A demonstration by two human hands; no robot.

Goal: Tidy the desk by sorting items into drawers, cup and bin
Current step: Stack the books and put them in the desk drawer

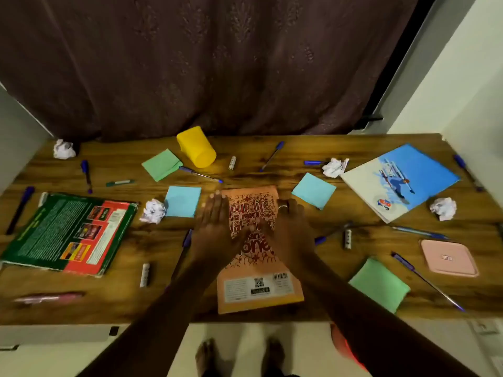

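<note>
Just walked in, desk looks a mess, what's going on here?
A person holds both hands over the orange notebook at the desk's middle, the left hand flat, the right hand by its right edge. Nothing looks sorted yet: pens, crumpled paper and sticky pads lie scattered, and the yellow cup lies on its side.

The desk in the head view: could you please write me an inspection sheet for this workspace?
Surface: wooden desk, crowded.
Job's things: yellow cup on its side at the back; orange notebook centre; green book left; blue notebook right; pens, small white tubes and green and blue sticky pads scattered; pink square box right.
Clutter: four crumpled paper balls, two left, two right.
Hands: left hand flat on the orange notebook, fingers straight; right hand at its right edge, fingers unclear.
Cables: nothing seen.
Surroundings: dark curtain behind; pale walls either side; bare feet below the desk edge.
</note>
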